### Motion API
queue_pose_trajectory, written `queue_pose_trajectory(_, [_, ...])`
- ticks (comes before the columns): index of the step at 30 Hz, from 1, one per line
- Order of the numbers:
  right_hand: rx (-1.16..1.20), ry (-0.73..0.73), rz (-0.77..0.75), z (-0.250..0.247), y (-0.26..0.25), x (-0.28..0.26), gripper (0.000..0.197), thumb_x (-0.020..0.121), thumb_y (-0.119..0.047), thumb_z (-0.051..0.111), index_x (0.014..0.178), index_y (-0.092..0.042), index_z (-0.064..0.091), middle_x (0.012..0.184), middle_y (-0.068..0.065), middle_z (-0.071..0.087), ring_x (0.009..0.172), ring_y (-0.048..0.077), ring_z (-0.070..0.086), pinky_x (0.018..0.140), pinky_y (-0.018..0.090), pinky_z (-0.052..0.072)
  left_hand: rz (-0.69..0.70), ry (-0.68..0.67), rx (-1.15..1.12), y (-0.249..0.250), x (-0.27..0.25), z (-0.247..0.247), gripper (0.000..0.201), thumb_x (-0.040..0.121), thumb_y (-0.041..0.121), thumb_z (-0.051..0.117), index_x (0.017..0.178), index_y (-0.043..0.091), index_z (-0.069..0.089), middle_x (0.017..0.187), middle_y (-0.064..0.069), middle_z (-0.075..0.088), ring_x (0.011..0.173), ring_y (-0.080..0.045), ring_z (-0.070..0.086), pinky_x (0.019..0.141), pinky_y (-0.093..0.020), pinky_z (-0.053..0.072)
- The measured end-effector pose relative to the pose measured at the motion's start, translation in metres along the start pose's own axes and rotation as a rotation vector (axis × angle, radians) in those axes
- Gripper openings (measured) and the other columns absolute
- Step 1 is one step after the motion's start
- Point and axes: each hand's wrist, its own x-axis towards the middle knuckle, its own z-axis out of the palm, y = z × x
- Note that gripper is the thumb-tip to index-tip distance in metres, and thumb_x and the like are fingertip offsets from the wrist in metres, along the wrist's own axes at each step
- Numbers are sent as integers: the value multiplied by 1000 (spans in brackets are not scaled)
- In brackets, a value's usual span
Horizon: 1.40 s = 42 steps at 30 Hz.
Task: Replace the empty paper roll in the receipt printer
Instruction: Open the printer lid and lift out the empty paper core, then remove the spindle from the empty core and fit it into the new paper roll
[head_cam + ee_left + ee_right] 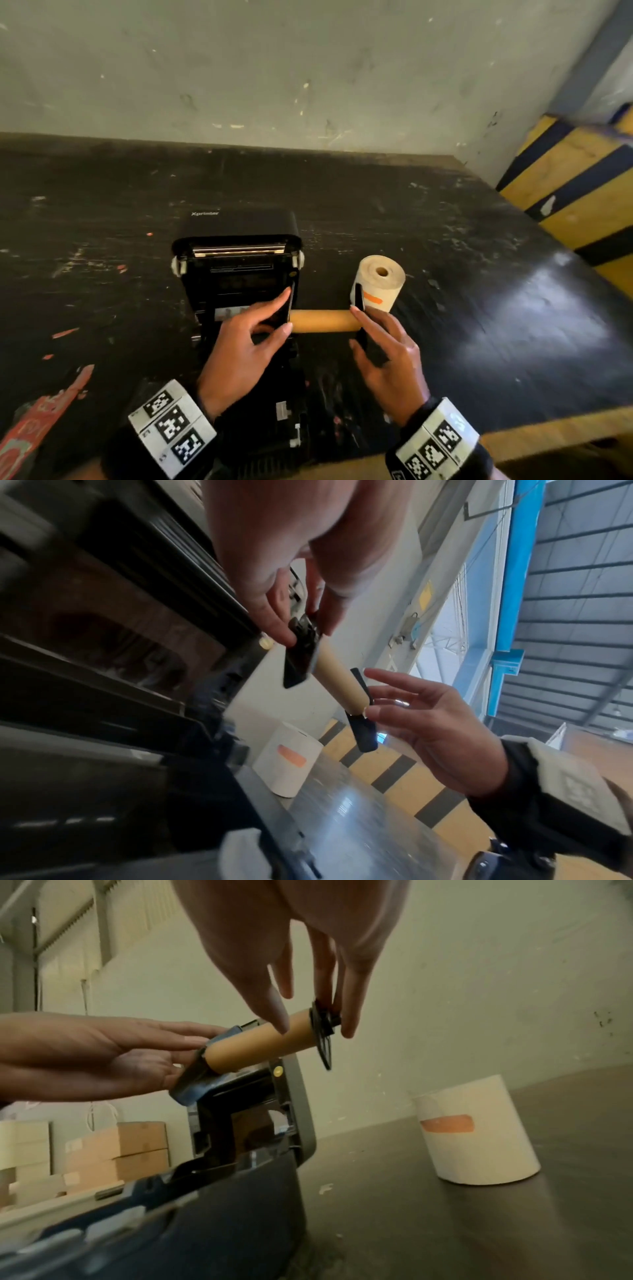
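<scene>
Head view: a black receipt printer [236,274] with its lid raised is seen on a dark, scuffed surface [479,274]. An empty brown cardboard core [323,321], capped at each end by a black plastic holder, is held level in the air just to the right of the printer. The left end cap [287,308] is pinched by the left hand [245,346] between thumb and fingers. The right end cap [359,315] is touched by the fingertips of the right hand [387,359]. A full white paper roll [378,282] with an orange tape strip stands upright on the surface to the right of the printer, behind the core.

Left wrist view: the left cap [301,653] is gripped by thumb and finger of the left hand [291,547] beside the printer [103,642]. The right hand [431,723] is shown with fingers spread and nearly straight, touching the right cap [363,723]. The new roll [291,758] is seen below.

Right wrist view: the right cap [323,1031] is lightly pinched by fingertips of the right hand [308,934]; the core [260,1042] hangs above the printer's open bay [246,1123]. The roll [476,1129] stands right of the printer.
</scene>
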Motion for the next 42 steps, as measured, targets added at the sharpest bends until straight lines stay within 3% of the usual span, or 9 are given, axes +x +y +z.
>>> queue_pose_trajectory(5, [-72, -62, 30, -27, 57, -2, 54, 74, -2, 71, 122, -23, 59, 123, 4, 50, 113, 16, 52, 94, 31, 49, -67, -7, 45, 2, 15, 61, 49, 80, 23, 70, 123, 37, 53, 108, 13, 67, 101, 3, 62, 96, -29, 50])
queue_pose_trajectory(10, [-98, -181, 13, -65, 126, -3, 50, 72, -7, 75, 118, -23, 62, 111, 2, 55, 92, 11, 57, 78, 16, 48, -166, -38, 68, 9, 39, 131, 49, 81, 21, 69, 126, 33, 52, 112, 10, 66, 104, 1, 61, 97, -28, 49])
queue_pose_trajectory(14, [-65, -270, 59, -84, 177, -3, 42, 77, -15, 71, 117, -22, 62, 106, 1, 58, 87, 12, 59, 75, 29, 55, -282, -11, 62, 6, 52, 177, 48, 80, 17, 70, 125, 27, 56, 105, 7, 70, 97, 0, 64, 92, -26, 52])
queue_pose_trajectory(20, [-15, -316, 106, -91, 223, 0, 37, 74, -16, 75, 110, -17, 66, 96, -3, 57, 76, 10, 59, 70, 24, 52, -444, 110, 98, -7, 58, 203, 44, 79, 15, 71, 120, 26, 59, 93, 3, 68, 88, -8, 65, 83, -23, 50])
queue_pose_trajectory(23, [-17, -344, 118, -93, 239, -2, 37, 74, -16, 76, 110, -16, 67, 97, -3, 58, 74, 8, 59, 70, 18, 50, -471, 61, 341, -32, 61, 205, 46, 78, 16, 71, 122, 20, 59, 103, -1, 67, 94, -13, 64, 88, -30, 52])
queue_pose_trajectory(27, [-21, -399, 114, -93, 248, -6, 38, 73, -15, 77, 110, -14, 67, 101, 1, 60, 79, 12, 61, 74, 26, 55, -532, -98, 718, -64, 68, 205, 50, 82, 21, 67, 129, 17, 50, 124, -9, 59, 116, -24, 54, 98, -42, 46])
queue_pose_trajectory(32, [-6, -425, 103, -99, 252, -7, 38, 73, -14, 77, 109, -14, 67, 100, 0, 60, 80, 9, 61, 74, 21, 52, -567, -157, 859, -73, 75, 202, 49, 85, 26, 62, 130, 16, 47, 131, -10, 51, 123, -27, 45, 99, -41, 43])
queue_pose_trajectory(38, [22, -457, 89, -91, 251, -3, 38, 75, -16, 75, 112, -15, 67, 104, -2, 60, 84, 10, 62, 78, 22, 53, -359, -38, 502, -46, 66, 211, 41, 87, 38, 57, 125, 24, 54, 121, 1, 61, 115, -13, 53, 97, -36, 47])
queue_pose_trajectory(42, [57, -498, 52, -83, 243, -8, 39, 79, -20, 71, 117, -18, 62, 108, -3, 58, 91, 9, 60, 82, 24, 53, -254, -272, 409, -29, 56, 223, 67, 65, 69, 59, 121, 30, 59, 105, 22, 59, 102, 5, 53, 91, -13, 41])
